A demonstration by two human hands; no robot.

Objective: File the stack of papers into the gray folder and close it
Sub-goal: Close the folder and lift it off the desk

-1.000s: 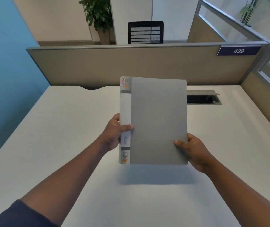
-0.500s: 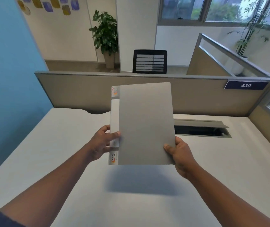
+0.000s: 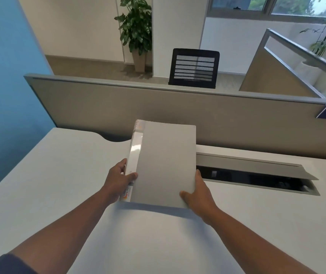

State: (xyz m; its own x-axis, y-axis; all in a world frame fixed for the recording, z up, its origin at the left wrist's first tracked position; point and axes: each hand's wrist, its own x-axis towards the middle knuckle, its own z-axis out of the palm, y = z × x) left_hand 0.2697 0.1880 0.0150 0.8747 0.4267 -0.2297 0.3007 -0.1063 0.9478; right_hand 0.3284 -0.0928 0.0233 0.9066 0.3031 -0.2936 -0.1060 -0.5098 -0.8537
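I hold the gray folder (image 3: 166,163) closed, just above the white desk (image 3: 49,184), tilted with its far end raised. It has a glossy white spine with a coloured label on its left side. My left hand (image 3: 118,181) grips the spine near the lower left, thumb on the cover. At the folder's lower right corner, my right hand (image 3: 197,194) clasps the edge, thumb on top. No loose papers are in view; whatever is inside the folder is hidden.
A beige partition (image 3: 178,115) runs along the desk's far edge. An open cable tray with a raised lid (image 3: 257,175) lies to the right of the folder. A blue wall (image 3: 4,86) stands on the left. A black chair (image 3: 194,68) and a potted plant (image 3: 136,30) are beyond the partition.
The view has tilted upward, showing more of the room. The folder has come lower and flatter toward the desk, still held in both hands.
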